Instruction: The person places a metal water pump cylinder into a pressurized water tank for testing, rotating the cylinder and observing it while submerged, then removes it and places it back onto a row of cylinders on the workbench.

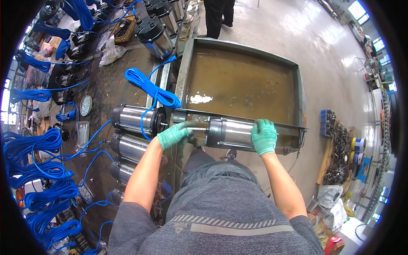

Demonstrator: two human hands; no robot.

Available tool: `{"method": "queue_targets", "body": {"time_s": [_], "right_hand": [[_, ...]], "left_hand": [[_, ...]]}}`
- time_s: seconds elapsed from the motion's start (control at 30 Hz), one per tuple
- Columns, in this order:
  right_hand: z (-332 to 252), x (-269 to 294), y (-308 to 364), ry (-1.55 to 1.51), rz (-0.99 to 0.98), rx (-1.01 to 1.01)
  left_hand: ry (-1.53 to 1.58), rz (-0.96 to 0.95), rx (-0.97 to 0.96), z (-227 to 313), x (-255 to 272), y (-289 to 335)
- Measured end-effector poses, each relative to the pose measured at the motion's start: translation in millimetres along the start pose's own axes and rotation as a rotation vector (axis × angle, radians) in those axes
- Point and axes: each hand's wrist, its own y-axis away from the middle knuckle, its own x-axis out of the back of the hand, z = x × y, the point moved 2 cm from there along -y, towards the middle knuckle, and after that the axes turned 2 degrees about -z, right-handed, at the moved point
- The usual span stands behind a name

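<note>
A steel cylindrical pump motor [235, 132] lies on its side across the near edge of a metal water tank [243, 45]. My right hand [264, 137], in a green knitted glove, wraps over the motor's right end. From the black cap on its left end, a thin metal shaft [198, 128] sticks out toward my left hand [173, 135], also gloved in green. Those left fingers are closed about the shaft's tip. Just left of that hand, another steel motor [137, 120] rests on the workbench, with a coiled blue cable [152, 88] beyond it.
Brown, cloudy water fills the tank. Several more motors [156, 37] and blue cable bundles [40, 170] crowd the workbench [112, 85] at left. Farther off, a person in dark trousers [218, 17] stands behind the tank. A blue crate [326, 122] sits on the floor at right.
</note>
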Motion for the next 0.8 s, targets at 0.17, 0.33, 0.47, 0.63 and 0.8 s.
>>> {"method": "queue_targets", "body": {"time_s": [0.17, 0.33, 0.47, 0.63, 0.8], "right_hand": [[-0.1, -1.4, -1.2, 0.011, -0.003, 0.007], [3.1, -2.4, 1.6, 0.022, 0.0, 0.01], [-0.9, 0.0, 0.8, 0.03, 0.005, 0.006], [-1.3, -0.4, 0.9, 0.046, -0.001, 0.004], [0.1, -1.3, 1.6, 0.049, -0.003, 0.004]], "left_hand": [[-0.629, 0.185, -0.321, -12.2, 4.4, -13.6], [-0.162, 0.045, -0.201, 3.5, -12.2, -1.4], [0.134, -0.086, -0.142, 6.9, -11.3, 3.1], [-0.417, 0.009, -0.278, -7.9, 4.6, -8.8], [-0.661, 0.223, -0.188, 2.7, -13.5, -7.8]]}}
